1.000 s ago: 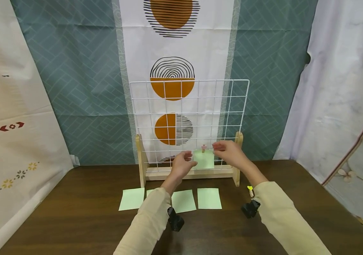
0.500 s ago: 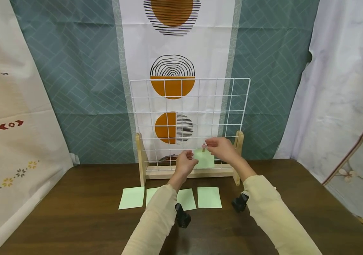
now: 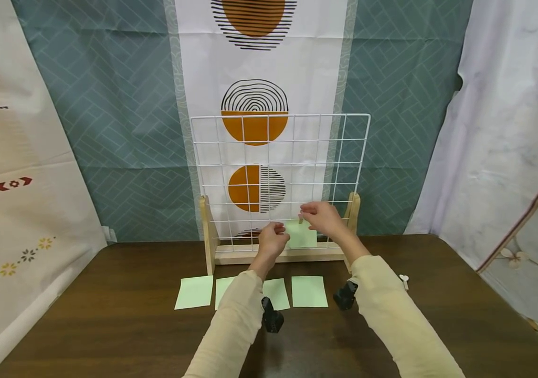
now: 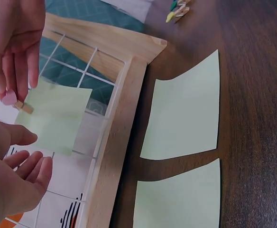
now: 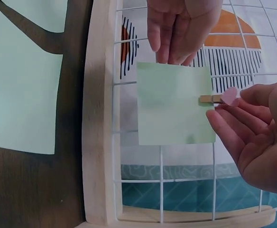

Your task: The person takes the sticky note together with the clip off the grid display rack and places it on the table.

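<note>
A light green paper note [image 5: 171,104] hangs against the white wire grid [image 3: 292,140], held by a small wooden clothespin [image 5: 208,99] with a pink heart on it. My right hand [image 3: 324,218] pinches the heart end of this clothespin between thumb and fingers. Beside the opposite edge of the note is my left hand [image 3: 271,241], its fingers loosely bent and nothing gripped between them. In the left wrist view, the left thumb lies close to the note's edge; whether it touches the paper I cannot tell.
The grid stands in a wooden base [image 3: 306,255] on the dark brown table [image 3: 122,315]. Several green notes [image 3: 309,292] lie in a row before it. Small decorated clothespins [image 4: 179,9] lie on the right of the table. Patterned cloths [image 3: 127,105] hang behind and at the sides.
My right hand has moved left from beside the note to the clothespin and now pinches its heart end. My left hand has shifted slightly right, near the note's edge.
</note>
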Available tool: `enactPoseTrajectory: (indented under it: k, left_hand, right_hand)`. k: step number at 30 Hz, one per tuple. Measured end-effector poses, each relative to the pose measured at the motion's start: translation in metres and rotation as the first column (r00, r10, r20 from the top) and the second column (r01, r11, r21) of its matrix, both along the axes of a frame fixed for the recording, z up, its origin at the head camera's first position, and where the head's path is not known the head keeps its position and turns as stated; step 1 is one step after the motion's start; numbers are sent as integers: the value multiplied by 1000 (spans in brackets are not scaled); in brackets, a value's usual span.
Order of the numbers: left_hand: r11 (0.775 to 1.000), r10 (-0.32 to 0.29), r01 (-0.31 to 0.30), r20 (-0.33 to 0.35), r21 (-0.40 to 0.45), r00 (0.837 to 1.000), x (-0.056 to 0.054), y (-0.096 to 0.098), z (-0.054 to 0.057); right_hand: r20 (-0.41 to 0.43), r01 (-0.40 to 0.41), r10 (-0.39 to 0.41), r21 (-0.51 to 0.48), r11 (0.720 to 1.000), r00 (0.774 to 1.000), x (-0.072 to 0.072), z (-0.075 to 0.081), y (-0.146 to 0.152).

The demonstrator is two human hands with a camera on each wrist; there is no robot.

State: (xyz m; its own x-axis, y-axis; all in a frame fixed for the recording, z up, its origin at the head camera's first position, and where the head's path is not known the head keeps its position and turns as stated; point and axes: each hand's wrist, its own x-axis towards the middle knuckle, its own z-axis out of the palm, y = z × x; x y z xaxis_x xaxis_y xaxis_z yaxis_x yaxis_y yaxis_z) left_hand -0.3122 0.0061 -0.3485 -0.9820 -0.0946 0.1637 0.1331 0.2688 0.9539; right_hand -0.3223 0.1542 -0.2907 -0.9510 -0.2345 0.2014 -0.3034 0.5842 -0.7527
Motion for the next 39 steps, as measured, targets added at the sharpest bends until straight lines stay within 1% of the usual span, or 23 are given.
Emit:
enactPoseTrajectory:
  k: [6,11,13,16,20,26,31,39]
  left_hand:
    - [999,-25,26,21,-28,999,-4,1,-1]
    - [997,-55,55,9,-49,998,-5,1,0]
    - [997,-58,58,6,-49,998,-4,2,1]
    - [998,-31,31,3,-49,1000,-5,2,0]
    - [999,21,-22,-12,-46,1000,-7,3,-3]
    - [998,55,-56,-45,-26,997,-10,5,-6]
    - [998,63,-64,-51,-17,997,-11,4,-7]
    - [999,44,-44,-34,-6,998,-9,3,-7]
  right_hand:
    - [-13,29,-29,-12,1000,999,-1,-3,0]
    - [-30,35,-35,9,999,999,-3,-5,0]
    - [-31,34,-33,25,999,999,-4,-5,0]
    - [-36,24,-22,57,998,999,-5,-5,0]
    - [-62,15,-9,97,995,998,-4,-5,0]
    - [-102,35,-21,137,990,995,-7,-5,-1]
    - [-128,56,-35,166,985,991,-10,-6,-2]
    - [-128,82,-63,153,985,990,-10,-8,-3]
